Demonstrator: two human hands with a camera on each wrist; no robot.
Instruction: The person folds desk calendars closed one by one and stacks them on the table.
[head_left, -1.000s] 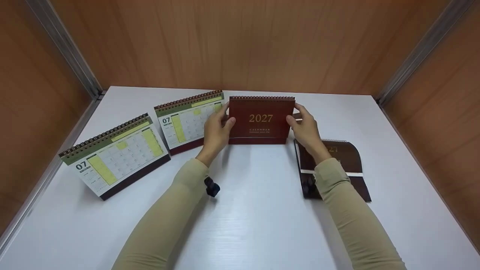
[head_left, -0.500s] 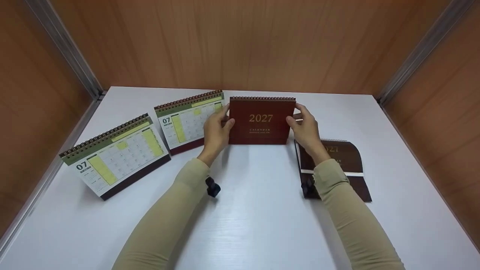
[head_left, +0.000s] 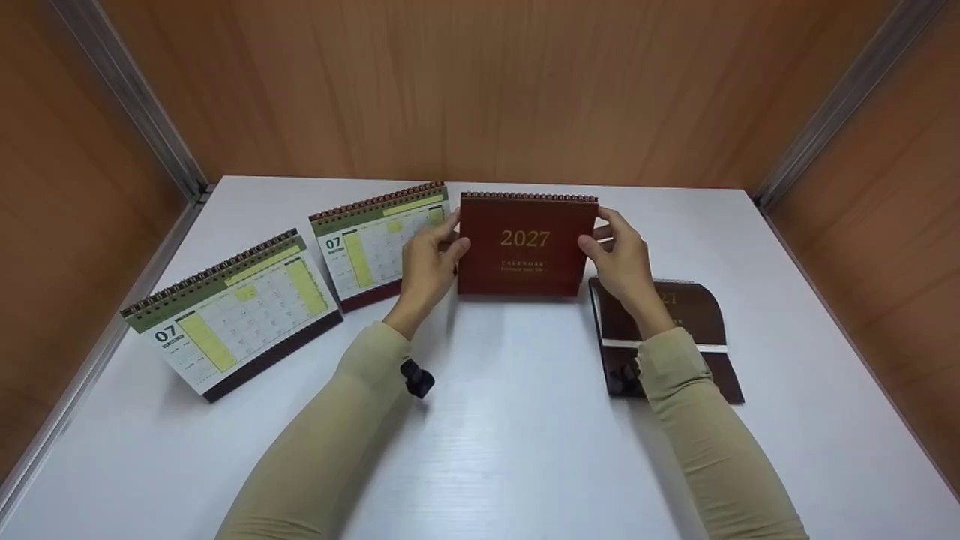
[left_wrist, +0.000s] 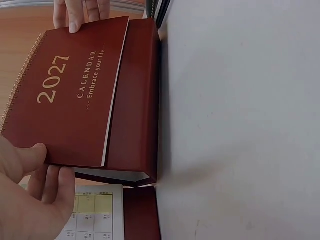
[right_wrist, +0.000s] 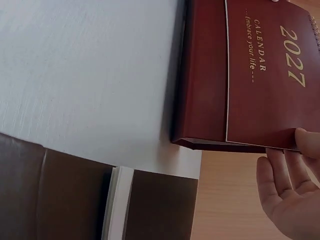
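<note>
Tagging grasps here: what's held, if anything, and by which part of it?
The red 2027 calendar, by its opposite side edges, roughly mid-height: left hand on one, right hand on the other.

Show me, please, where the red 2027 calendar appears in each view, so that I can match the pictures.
Head: the red calendar stands just right of center, slightly above mid-height.
Left wrist: the red calendar fills much of the upper left, its print turned sideways.
Right wrist: the red calendar is at upper right, partly cut off.
Shared landmark: the right hand, gripping its edge: right of center in head, top in left wrist, lower right in right wrist.
</note>
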